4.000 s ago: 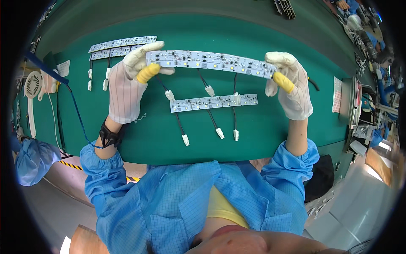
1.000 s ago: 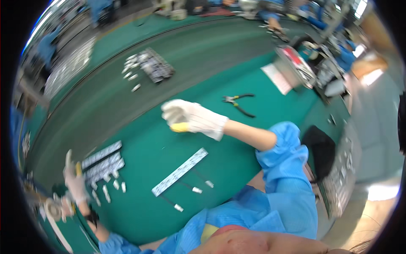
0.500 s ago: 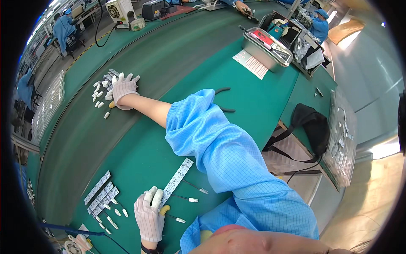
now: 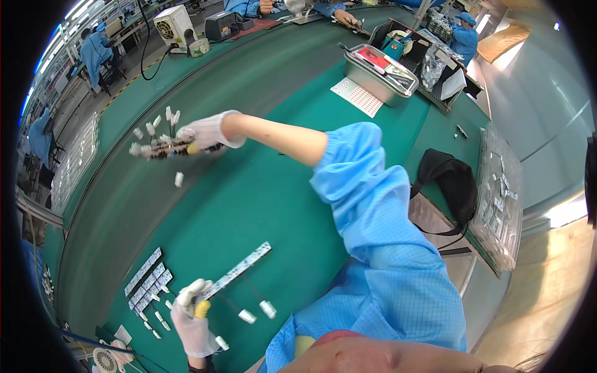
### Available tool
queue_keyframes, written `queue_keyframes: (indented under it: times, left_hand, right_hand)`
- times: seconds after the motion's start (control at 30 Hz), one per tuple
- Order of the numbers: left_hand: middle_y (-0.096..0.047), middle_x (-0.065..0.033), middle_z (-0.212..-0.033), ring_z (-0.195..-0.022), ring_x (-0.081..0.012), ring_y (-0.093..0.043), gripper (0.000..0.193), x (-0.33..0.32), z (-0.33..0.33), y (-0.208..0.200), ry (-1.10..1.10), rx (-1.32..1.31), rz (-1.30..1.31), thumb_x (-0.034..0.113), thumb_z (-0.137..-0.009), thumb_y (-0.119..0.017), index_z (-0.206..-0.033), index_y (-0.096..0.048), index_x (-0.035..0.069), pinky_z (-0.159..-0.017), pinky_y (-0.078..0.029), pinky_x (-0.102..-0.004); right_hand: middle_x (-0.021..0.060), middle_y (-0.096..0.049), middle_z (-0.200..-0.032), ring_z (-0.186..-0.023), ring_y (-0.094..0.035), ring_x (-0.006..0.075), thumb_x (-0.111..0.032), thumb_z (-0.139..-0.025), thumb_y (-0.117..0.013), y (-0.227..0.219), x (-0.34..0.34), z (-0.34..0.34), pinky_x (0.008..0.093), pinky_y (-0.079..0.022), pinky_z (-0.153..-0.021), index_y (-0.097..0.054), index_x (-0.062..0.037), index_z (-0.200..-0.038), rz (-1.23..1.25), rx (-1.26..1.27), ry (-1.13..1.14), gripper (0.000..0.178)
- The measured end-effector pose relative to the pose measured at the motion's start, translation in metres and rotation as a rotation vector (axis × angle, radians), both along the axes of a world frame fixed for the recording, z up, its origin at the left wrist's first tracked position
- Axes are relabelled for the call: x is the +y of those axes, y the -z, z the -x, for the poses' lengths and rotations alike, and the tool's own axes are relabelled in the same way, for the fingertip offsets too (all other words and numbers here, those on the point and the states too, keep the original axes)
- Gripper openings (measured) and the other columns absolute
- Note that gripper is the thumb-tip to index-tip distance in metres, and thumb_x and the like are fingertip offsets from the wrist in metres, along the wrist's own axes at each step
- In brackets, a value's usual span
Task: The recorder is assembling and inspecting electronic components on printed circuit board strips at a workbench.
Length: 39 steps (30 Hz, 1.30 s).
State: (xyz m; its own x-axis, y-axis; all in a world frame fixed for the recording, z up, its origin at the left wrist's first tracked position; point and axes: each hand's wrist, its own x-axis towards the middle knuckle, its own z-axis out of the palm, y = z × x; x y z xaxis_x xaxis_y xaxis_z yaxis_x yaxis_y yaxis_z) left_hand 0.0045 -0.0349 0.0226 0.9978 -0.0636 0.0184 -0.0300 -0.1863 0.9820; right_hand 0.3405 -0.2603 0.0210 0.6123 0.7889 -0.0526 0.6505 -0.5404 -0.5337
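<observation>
My left hand (image 4: pixel 191 323), in a white glove with a yellow fingertip, is closed on one end of a long narrow circuit board strip (image 4: pixel 239 268). Thin leads with white connectors (image 4: pixel 267 309) hang off this strip above the green table. Stretched out over the dark conveyor belt, my right hand (image 4: pixel 208 132) grips a bundle of circuit boards (image 4: pixel 163 150). Several white connectors (image 4: pixel 168 114) stick up from that bundle, and one connector (image 4: pixel 179 179) dangles below it. Motion blurs the bundle a little. Left of my left hand, several circuit boards (image 4: pixel 149 287) with white connectors lie on the table.
A metal box (image 4: pixel 379 78) of tools and a sheet of red dots (image 4: pixel 357 97) sit at the far right, beside black trays (image 4: pixel 457 87). A black bag (image 4: pixel 444 183) rests at the right edge. A small fan (image 4: pixel 104 359) stands lower left. Across the belt are another person's hands (image 4: pixel 348 20).
My right hand has lifted the bundle of circuit boards off the conveyor belt and turned it. My left hand has shifted left and raised its strip, so the connectors now hang.
</observation>
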Motion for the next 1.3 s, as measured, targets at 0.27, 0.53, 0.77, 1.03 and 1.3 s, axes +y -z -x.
queue_keyframes:
  times: [0.27,0.53,0.77,1.03,1.3]
  left_hand:
    - [-0.059,-0.0105,-0.105,-0.089,-0.0144,-0.056,0.059,0.007,-0.007,-0.021,-0.293,-0.080,0.242,0.035,-0.076,-0.071,-0.117,-0.049,-0.002,-0.079,-0.043,-0.0247]
    - [-0.053,-0.0122,-0.123,-0.109,-0.0177,-0.052,0.045,0.040,-0.007,0.022,-0.286,-0.260,0.206,0.016,-0.088,-0.057,-0.127,-0.044,-0.005,-0.097,-0.038,-0.0301]
    - [-0.056,-0.0180,-0.115,-0.110,-0.0248,-0.054,0.034,0.025,-0.013,0.012,-0.259,-0.281,0.183,-0.001,-0.081,-0.056,-0.114,-0.051,-0.008,-0.098,-0.039,-0.0350]
    - [-0.050,-0.0188,-0.126,-0.118,-0.0293,-0.048,0.054,0.010,-0.022,0.006,-0.277,-0.580,-0.541,0.030,-0.080,-0.069,-0.121,-0.051,0.001,-0.101,-0.035,-0.0378]
    - [-0.059,-0.0145,-0.111,-0.103,-0.0170,-0.056,0.062,0.012,-0.016,0.017,-0.206,-0.105,0.282,0.027,-0.085,-0.065,-0.130,-0.039,-0.006,-0.092,-0.041,-0.0278]
  right_hand:
    - [0.0117,-0.047,-0.123,-0.108,-0.052,0.0288,-0.008,-0.078,-0.053,-0.014,-0.026,0.169,0.0376,-0.045,-0.086,-0.041,-0.0150,-0.130,0.029,-0.117,-0.327,0.054]
    - [0.0122,-0.042,-0.126,-0.128,-0.032,0.0329,-0.012,-0.057,-0.076,-0.029,-0.039,0.183,0.0505,-0.030,-0.100,-0.035,-0.0146,-0.133,0.067,-0.433,-0.257,0.086]
    - [0.0198,-0.051,-0.119,-0.108,-0.055,0.0240,-0.027,-0.070,-0.079,-0.020,-0.030,0.187,0.0370,-0.045,-0.091,-0.020,-0.0104,-0.142,-0.777,0.847,-0.388,0.094]
    - [0.0092,-0.063,-0.077,-0.056,-0.060,0.0128,-0.025,-0.088,-0.059,-0.017,-0.020,0.207,0.0191,-0.043,-0.046,-0.051,0.0003,-0.117,-0.823,0.884,0.253,0.040]
    - [0.0110,-0.062,-0.082,-0.055,-0.058,0.0111,-0.031,-0.088,-0.059,-0.004,-0.034,0.196,0.0187,-0.043,-0.044,-0.047,0.0044,-0.118,-0.850,0.773,0.208,0.048]
